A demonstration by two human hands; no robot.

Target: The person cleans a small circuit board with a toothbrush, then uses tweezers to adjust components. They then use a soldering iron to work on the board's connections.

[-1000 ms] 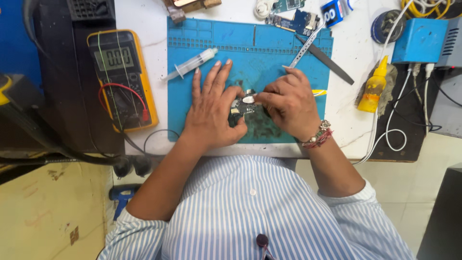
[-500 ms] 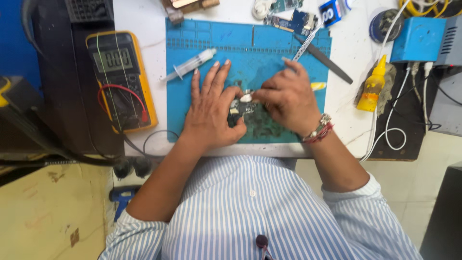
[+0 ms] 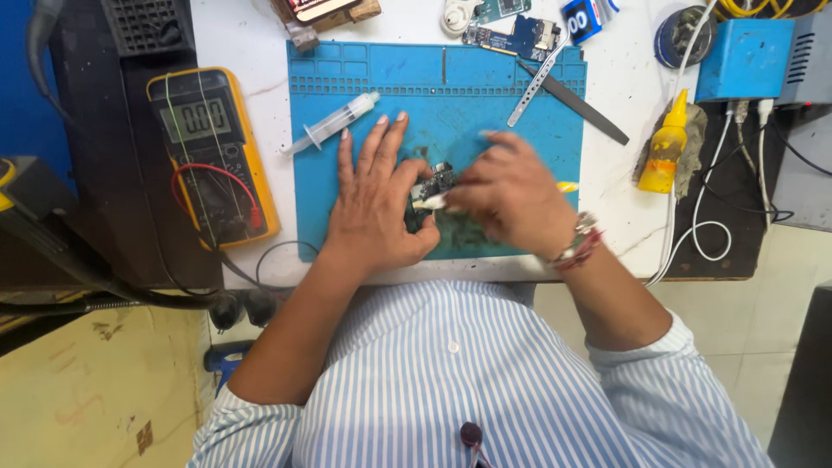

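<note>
On the blue silicone work mat [image 3: 520,95], near its front-centre, I see a small dark circuit board [image 3: 433,186] lying between both hands. The left hand [image 3: 374,204] rests flat, fingers spread, its thumb side against the board. The right hand [image 3: 511,204] pinches a small white tool tip at the board's edge. I judge the board light, stiff and fragile: grip by its edges only. Open mat lies behind it; the syringe [image 3: 334,123] and multimeter [image 3: 212,156] lie to the left.

I see the circuit board [image 3: 431,186] on the mat [image 3: 511,87], syringe [image 3: 334,123] behind, multimeter [image 3: 212,156] left, bottle [image 3: 664,147] right.
</note>
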